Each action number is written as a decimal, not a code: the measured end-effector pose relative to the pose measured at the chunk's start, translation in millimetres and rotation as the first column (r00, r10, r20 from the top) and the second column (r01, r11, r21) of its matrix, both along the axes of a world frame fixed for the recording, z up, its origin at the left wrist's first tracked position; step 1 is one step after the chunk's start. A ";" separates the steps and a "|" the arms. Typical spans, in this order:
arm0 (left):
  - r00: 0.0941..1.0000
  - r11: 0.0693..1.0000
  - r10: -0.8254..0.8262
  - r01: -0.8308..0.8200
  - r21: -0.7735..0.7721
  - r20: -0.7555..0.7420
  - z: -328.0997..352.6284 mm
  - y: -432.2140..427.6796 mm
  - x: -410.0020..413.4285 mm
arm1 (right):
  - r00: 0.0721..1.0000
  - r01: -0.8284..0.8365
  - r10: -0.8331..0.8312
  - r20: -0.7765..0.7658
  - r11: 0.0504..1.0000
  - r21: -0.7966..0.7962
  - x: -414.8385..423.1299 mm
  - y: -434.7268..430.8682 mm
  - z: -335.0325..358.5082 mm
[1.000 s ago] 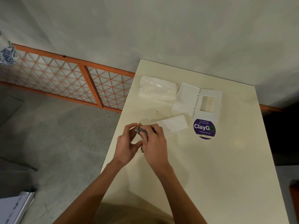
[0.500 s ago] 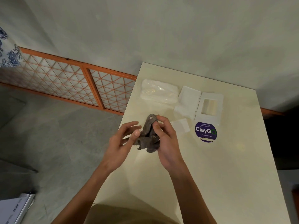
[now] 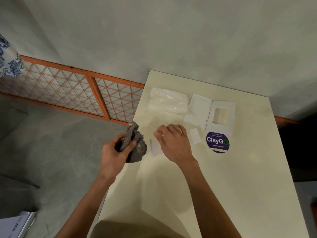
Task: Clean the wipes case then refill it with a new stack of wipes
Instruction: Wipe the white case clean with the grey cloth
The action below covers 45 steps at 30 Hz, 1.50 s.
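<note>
As left fingers (image 3: pixel 120 137) gripped the crumpled grey cloth (image 3: pixel 137 152), right fingers (image 3: pixel 160 133) curved, hold unclear, near the stiff-looking white plastic wipes case (image 3: pixel 199 107); its rim suited gripping.

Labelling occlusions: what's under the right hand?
A flat white translucent piece is under the right hand; its two ends stick out on either side. Its middle is covered, so whether the hand grips it or only rests on it cannot be told.

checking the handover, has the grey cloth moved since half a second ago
Yes. The grey cloth has gone left, away from the ClayGo sticker, to the table's left edge, gripped by the left hand alone.
</note>
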<state>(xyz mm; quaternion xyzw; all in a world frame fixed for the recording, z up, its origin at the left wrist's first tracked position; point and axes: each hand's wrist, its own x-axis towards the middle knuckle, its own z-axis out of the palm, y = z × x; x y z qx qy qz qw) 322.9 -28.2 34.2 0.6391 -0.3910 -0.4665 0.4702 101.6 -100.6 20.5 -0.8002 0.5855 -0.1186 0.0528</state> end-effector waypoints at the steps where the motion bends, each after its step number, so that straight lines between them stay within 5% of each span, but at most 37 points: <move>1: 1.000 1.000 0.007 -0.007 0.005 -0.006 0.2 0.4 2.5 | 1.000 -0.026 0.027 -0.016 0.999 0.018 -1.4 0.4 -5.8; 5: 1.000 1.000 0.027 -0.027 0.010 -0.004 2.5 1.1 7.8 | 0.995 -0.080 0.077 0.063 0.996 0.050 -9.3 3.3 -17.0; 10: 0.999 1.000 0.022 -0.022 -0.008 -0.030 13.1 -1.3 7.0 | 0.907 0.001 -0.067 0.416 0.988 0.157 -12.8 7.7 10.5; 14: 0.999 0.999 0.002 -0.004 -0.053 -0.042 23.5 -6.2 4.4 | 0.523 0.024 -0.278 0.806 0.950 0.312 -10.9 17.2 40.1; 19: 0.999 0.996 -0.021 0.017 -0.086 -0.038 36.3 -13.0 -1.7 | 0.061 0.046 -0.442 0.895 0.897 0.440 -9.7 20.6 15.9; 25: 0.997 0.989 -0.077 0.074 -0.125 -0.017 45.2 -15.1 -8.4 | -0.159 0.077 -0.490 0.857 0.859 0.505 -14.8 27.5 2.6; 31: 0.988 0.982 -0.147 0.139 -0.129 -0.056 57.6 -17.8 -16.6 | -0.020 0.202 -0.448 0.894 0.874 0.443 -23.0 28.6 -1.6; 35: 0.989 0.983 -0.131 0.120 -0.141 -0.072 69.4 -23.5 -20.0 | -0.028 0.390 -0.354 0.935 0.857 0.336 -32.6 32.0 22.6; 36: 0.990 0.983 -0.123 0.112 -0.145 -0.071 71.4 -25.9 -20.9 | 0.045 0.414 -0.324 0.945 0.867 0.278 -34.2 34.5 36.6; 38: 0.992 0.983 -0.108 0.097 -0.156 -0.070 71.2 -31.5 -24.6 | 0.387 0.349 -0.192 0.902 0.936 0.049 -34.2 44.9 64.6; 40: 0.993 0.983 -0.102 0.091 -0.160 -0.063 67.2 -36.8 -30.8 | 0.763 0.049 0.041 0.645 0.992 -0.121 -28.0 62.2 70.9; 41: 0.994 0.984 -0.098 0.089 -0.156 -0.053 63.5 -38.8 -33.9 | 0.864 -0.065 0.110 0.492 0.992 -0.108 -24.4 71.7 63.8; 43: 0.995 0.987 -0.086 0.078 -0.142 -0.050 56.7 -40.6 -38.7 | 0.916 -0.090 0.065 0.396 0.995 0.043 -19.8 88.8 42.6; 45: 0.995 0.990 -0.076 0.068 -0.122 -0.064 49.4 -41.4 -41.1 | 0.877 -0.032 -0.028 0.479 0.993 0.117 -22.9 95.5 24.9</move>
